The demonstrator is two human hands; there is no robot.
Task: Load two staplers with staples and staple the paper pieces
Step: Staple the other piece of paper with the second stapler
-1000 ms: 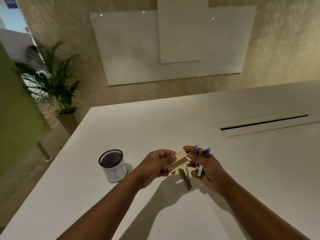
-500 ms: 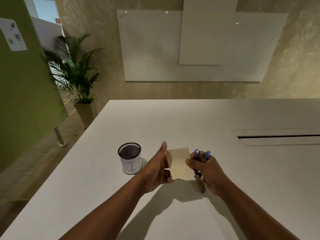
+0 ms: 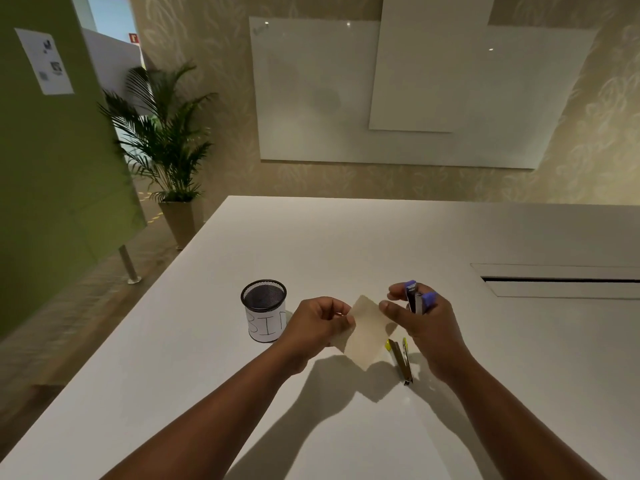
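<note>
My left hand (image 3: 317, 322) pinches the left edge of a small beige paper piece (image 3: 365, 332), held above the white table (image 3: 242, 393). My right hand (image 3: 426, 327) grips a purple stapler (image 3: 417, 299) that stands upright in its fingers, and its thumb touches the paper's right edge. A yellow stapler (image 3: 401, 360) lies open on the table just below the paper, between my two hands.
A black mesh cup (image 3: 265, 310) with a white label reading "BIN" stands left of my left hand. A long cable slot (image 3: 561, 280) runs across the table at the right. A potted palm (image 3: 166, 140) stands on the floor beyond the table's left corner.
The view has turned left and steadied. The paper has tilted and now hangs lower between my hands, uncovering the yellow stapler on the table. My right hand keeps hold of the purple stapler.
</note>
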